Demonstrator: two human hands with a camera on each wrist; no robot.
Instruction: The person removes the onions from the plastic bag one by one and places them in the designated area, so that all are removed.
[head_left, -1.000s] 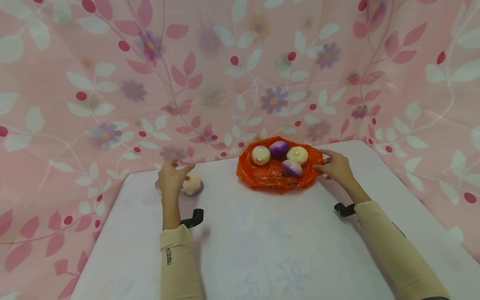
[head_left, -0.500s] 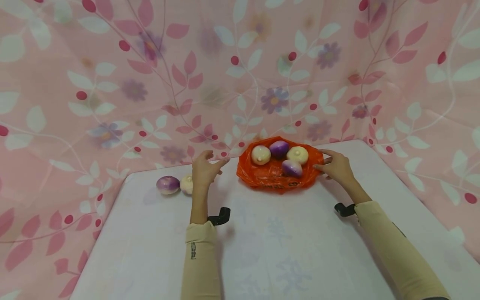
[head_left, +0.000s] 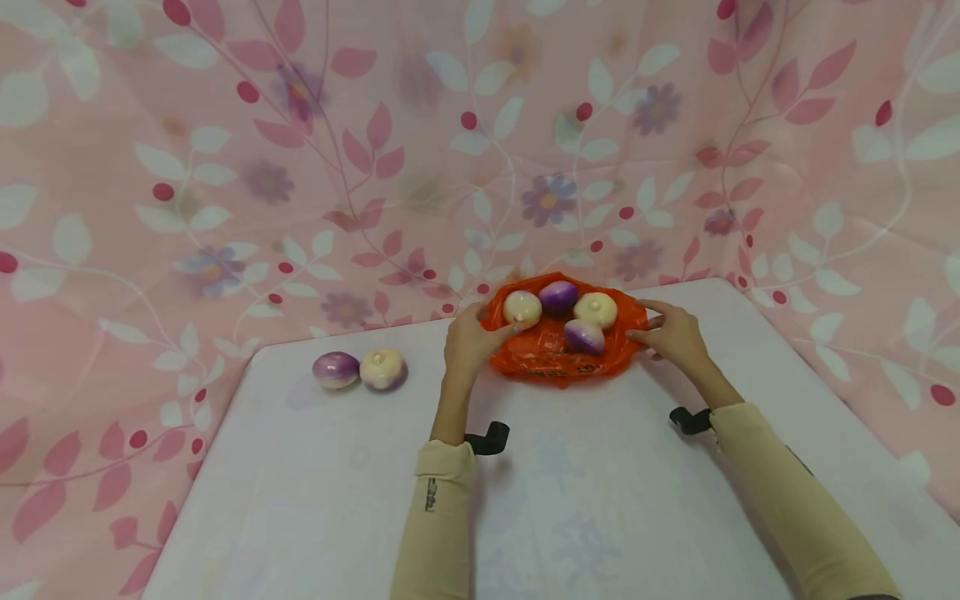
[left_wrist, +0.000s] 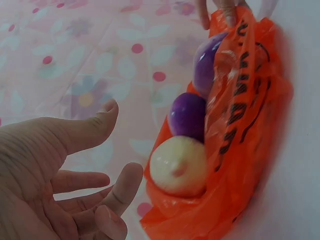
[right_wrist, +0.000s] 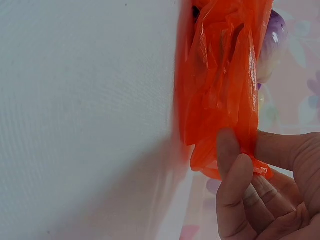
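Note:
An orange plastic bag lies open-topped at the back of the table. Several glossy purple and cream onions, such as the pale onion, sit inside it. My right hand pinches the bag's right edge between thumb and fingers, which shows closely in the right wrist view. At the left side of the bag is my left hand, thumb and fingers apart with nothing between them. In the left wrist view this hand is beside the bag; whether a fingertip touches it I cannot tell.
Left of the bag, a purple onion and a cream onion lie side by side on the white table. A pink floral cloth hangs right behind the table's back edge.
My left hand has moved right, from over the two onions on the table to the bag's left side, uncovering both onions. My right hand and the bag have stayed put.

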